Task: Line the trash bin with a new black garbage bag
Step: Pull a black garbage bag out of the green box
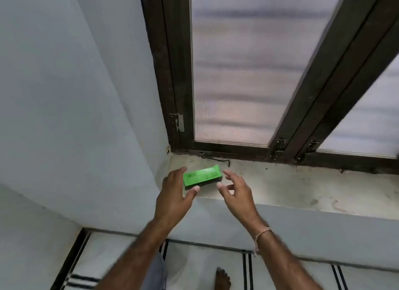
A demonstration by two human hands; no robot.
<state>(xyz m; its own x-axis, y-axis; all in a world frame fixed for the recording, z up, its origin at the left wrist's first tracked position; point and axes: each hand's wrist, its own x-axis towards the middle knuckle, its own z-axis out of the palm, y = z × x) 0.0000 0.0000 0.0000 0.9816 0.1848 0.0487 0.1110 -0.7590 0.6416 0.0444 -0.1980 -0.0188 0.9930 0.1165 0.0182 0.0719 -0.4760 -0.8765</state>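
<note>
A green packet of garbage bags (202, 176), with a black roll showing along its lower edge, lies at the left end of the window sill (280, 186). My left hand (174, 194) holds the packet's left end, fingers behind it and thumb at its front corner. My right hand (236, 192) hovers just right of the packet with its fingers spread and relaxed, holding nothing. No trash bin is in view.
A dark-framed window (248, 73) with mesh panes rises behind the sill, and a metal hook latch (216, 159) lies just behind the packet. A pale wall corner is to the left. Below are a striped floor mat (205, 268) and my bare foot (223, 279).
</note>
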